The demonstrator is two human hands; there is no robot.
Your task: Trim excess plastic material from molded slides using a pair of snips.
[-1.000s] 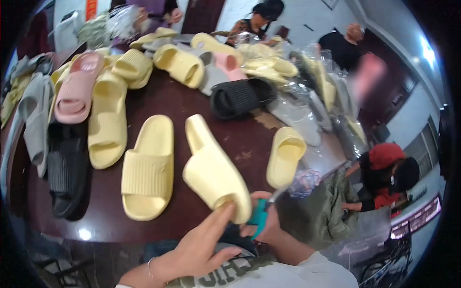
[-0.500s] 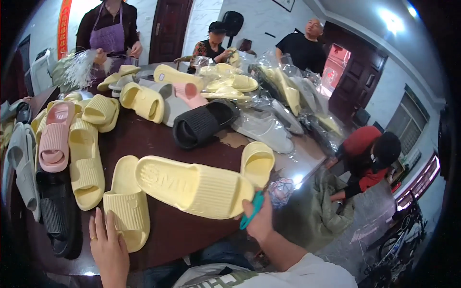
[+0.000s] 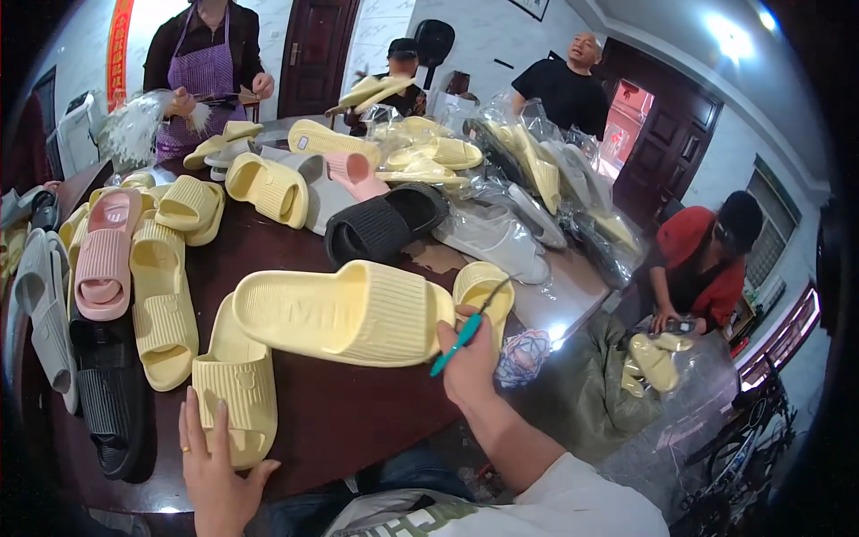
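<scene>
Right hand (image 3: 470,362) is lifting a pale yellow slide sandal (image 3: 344,311) above the bench (image 3: 358,421), fingers also pinching a teal tool (image 3: 456,343) (tip may gouge foam); left hand (image 3: 215,465), fingers spread, is resting by another yellow sandal (image 3: 234,394).

Left hand (image 3: 215,465) now off the raised slipper (image 3: 344,313)

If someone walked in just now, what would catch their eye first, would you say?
Probably the big yellow slipper held up mid-table by the right hand, which also grips a teal tool. The left hand rests on another yellow slipper. Slippers in yellow, pink, grey and black crowd the dark table.
</scene>
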